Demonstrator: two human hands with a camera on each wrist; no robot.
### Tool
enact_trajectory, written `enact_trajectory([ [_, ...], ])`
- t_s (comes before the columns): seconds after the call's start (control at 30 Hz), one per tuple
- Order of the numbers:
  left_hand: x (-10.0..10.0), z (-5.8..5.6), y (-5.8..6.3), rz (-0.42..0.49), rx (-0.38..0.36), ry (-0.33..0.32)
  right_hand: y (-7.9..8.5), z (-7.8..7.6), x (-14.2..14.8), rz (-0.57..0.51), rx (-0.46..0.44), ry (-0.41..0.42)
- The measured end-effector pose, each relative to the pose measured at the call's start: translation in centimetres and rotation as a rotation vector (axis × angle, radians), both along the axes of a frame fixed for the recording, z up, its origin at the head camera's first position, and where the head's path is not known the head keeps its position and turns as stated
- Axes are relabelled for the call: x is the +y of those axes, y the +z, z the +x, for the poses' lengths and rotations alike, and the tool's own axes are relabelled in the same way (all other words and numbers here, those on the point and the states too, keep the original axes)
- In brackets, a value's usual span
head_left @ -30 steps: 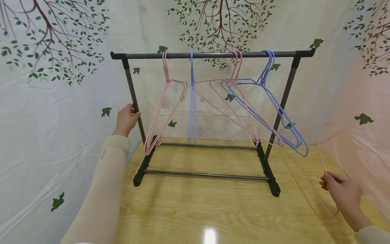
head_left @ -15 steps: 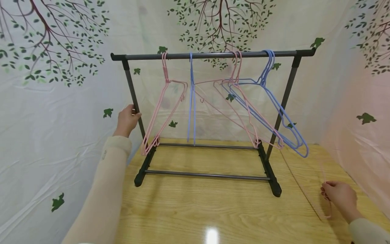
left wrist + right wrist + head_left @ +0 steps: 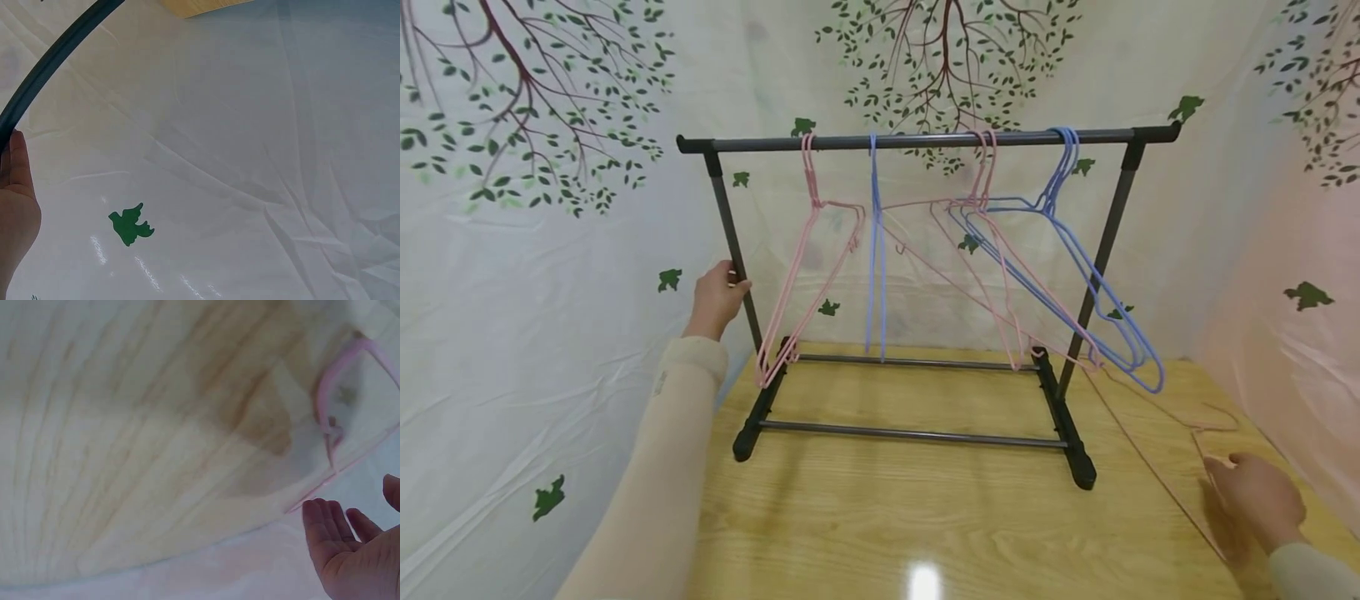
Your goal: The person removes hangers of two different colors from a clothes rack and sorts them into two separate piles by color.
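Note:
The person's left hand (image 3: 718, 302) grips the left post of a black clothes rack (image 3: 895, 432); the left wrist view shows the fingers (image 3: 19, 164) against the dark post. At the far right, a pink clothes hanger (image 3: 1157, 479) lies on the wooden table. Just over its edge is the right hand (image 3: 1257, 496), partly covering it from the head camera. In the right wrist view that hand's fingers (image 3: 322, 528) are stretched out and apart, near the pink wire, with nothing held.
Two pink hangers (image 3: 790, 283) hang on the rail's left. A narrow blue one (image 3: 871, 250) hangs mid-left, more pink ones (image 3: 1003, 250) right of the middle, and blue ones (image 3: 1138, 337) near the right post. A white leaf-printed sheet (image 3: 587, 333) encloses the wooden table (image 3: 865, 525).
The right hand has lowered the pink hanger onto the table and let go of it. The left hand has stayed on the rack post.

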State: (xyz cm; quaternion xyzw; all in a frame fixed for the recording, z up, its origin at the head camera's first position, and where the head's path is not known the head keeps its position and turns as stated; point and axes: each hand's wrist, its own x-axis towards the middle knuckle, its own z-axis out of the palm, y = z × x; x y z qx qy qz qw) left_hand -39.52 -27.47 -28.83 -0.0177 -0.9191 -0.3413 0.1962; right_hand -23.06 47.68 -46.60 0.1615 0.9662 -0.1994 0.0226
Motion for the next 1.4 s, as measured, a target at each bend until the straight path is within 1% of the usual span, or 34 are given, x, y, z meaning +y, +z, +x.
enact_trajectory([
  [0.07,0.0,0.0,-0.1,0.005,-0.003,0.003,0.6,-0.1,-0.2,0.011,0.058,-0.01],
  [0.23,-0.2,0.0,-0.5,0.001,-0.017,0.003,2.4,-0.4,-1.0,0.014,0.229,0.019],
  [0.33,-0.3,-0.1,-0.6,-0.008,-0.025,0.007,3.9,-0.6,-1.6,0.004,0.32,0.026],
  [0.4,-0.2,-0.3,-0.6,-0.007,-0.027,0.012,5.2,-0.8,-2.1,-0.009,0.38,0.023],
  [0.5,0.0,-0.4,-0.3,-0.008,-0.023,0.007,7.8,-0.9,-3.3,-0.025,0.44,-0.04],
  [0.63,0.3,-0.6,0.0,-0.006,-0.006,-0.009,12.3,-1.1,-5.1,-0.088,0.516,-0.143],
  [0.77,0.2,-0.4,0.0,-0.009,0.001,-0.003,16.5,-1.5,-7.0,-0.152,0.575,-0.186],
  [0.87,-0.1,-0.2,0.0,-0.014,0.002,-0.001,19.1,-1.8,-8.5,-0.165,0.605,-0.21],
  [0.93,-0.1,-0.1,0.1,-0.012,0.005,-0.002,20.6,-2.0,-9.5,-0.161,0.653,-0.213],
  [1.03,-0.3,-0.2,0.1,-0.006,0.006,-0.008,22.5,-2.2,-11.3,-0.169,0.728,-0.196],
  [1.17,-0.3,-0.2,0.0,0.005,-0.002,-0.014,24.6,-2.2,-14.1,-0.218,0.801,-0.121],
  [1.3,-0.4,-0.3,-0.1,0.006,0.0,-0.011,25.9,-2.3,-16.7,-0.269,0.84,-0.022],
  [1.4,-0.5,-0.5,-0.2,0.002,0.008,-0.011,26.3,-2.5,-18.5,-0.271,0.843,0.03],
])
